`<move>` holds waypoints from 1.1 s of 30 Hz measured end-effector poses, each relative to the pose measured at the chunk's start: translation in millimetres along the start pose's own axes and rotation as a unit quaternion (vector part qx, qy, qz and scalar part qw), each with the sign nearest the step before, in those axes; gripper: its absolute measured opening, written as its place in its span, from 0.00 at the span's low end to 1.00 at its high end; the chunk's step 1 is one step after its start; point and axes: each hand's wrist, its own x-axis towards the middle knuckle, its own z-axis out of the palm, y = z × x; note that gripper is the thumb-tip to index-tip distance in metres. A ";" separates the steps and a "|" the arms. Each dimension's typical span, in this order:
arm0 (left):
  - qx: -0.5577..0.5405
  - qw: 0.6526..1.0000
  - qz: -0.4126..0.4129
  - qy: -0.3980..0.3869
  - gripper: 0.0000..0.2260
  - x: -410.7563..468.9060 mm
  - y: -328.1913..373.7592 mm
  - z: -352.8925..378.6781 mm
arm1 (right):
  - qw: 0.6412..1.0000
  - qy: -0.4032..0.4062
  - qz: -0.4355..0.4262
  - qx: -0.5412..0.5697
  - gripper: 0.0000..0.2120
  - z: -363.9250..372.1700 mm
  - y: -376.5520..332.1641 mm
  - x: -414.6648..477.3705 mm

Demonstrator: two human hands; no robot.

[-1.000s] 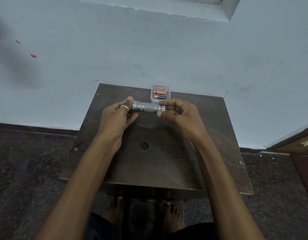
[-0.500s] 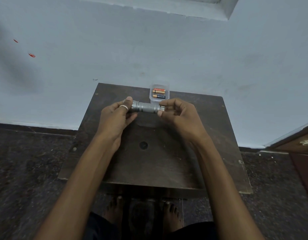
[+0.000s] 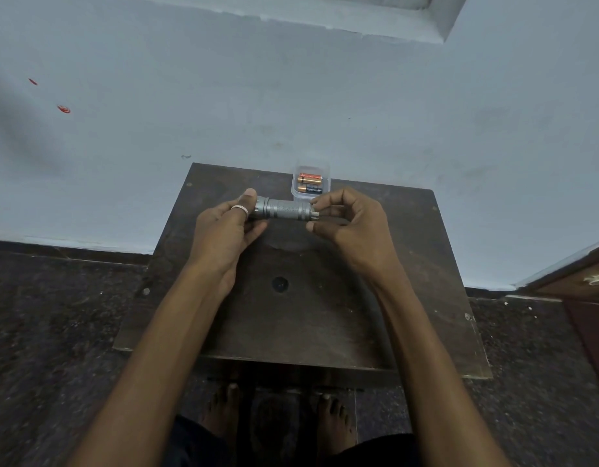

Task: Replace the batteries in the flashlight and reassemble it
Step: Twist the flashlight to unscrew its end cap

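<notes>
Worktop [image 3: 291, 325] sits nearest, under both forearms. Over its far half, the left hand [image 3: 224, 230] grips the head of the flashlight [image 3: 286, 208]; the right hand [image 3: 350, 224] pinches the tail end. Its long axis runs 9 to 3 o'clock, between them. Batteries [image 3: 310, 184] lie in a box [image 3: 295, 193] at 12 o'clock, just beyond.

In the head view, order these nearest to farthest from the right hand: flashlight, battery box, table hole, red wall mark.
1. flashlight, pinched by the right hand.
2. battery box, just beyond.
3. table hole, mid-table.
4. red wall mark, far left.
</notes>
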 end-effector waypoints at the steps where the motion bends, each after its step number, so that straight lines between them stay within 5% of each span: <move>1: 0.000 1.000 0.000 0.001 0.08 0.0 0.0 -0.3 | 1.000 -0.010 0.012 0.023 0.17 -0.6 0.3 0.5; 6: -0.001 1.000 -0.002 -0.002 0.08 -2.0 1.5 0.7 | 0.994 -0.021 0.093 0.060 0.13 4.8 -0.9 -2.7; 14: 0.007 1.000 -0.003 0.003 0.07 -3.2 3.5 1.1 | 0.994 -0.047 0.079 0.065 0.06 2.0 -0.6 -1.4; 21: -0.024 0.999 -0.011 0.036 0.08 -0.8 7.9 -2.5 | 0.997 -0.014 0.059 0.055 0.14 -3.0 -1.2 -0.3; 33: -0.055 0.997 -0.021 0.047 0.07 -2.2 9.8 -0.6 | 0.967 -0.072 0.008 -0.244 0.18 8.9 6.3 -1.2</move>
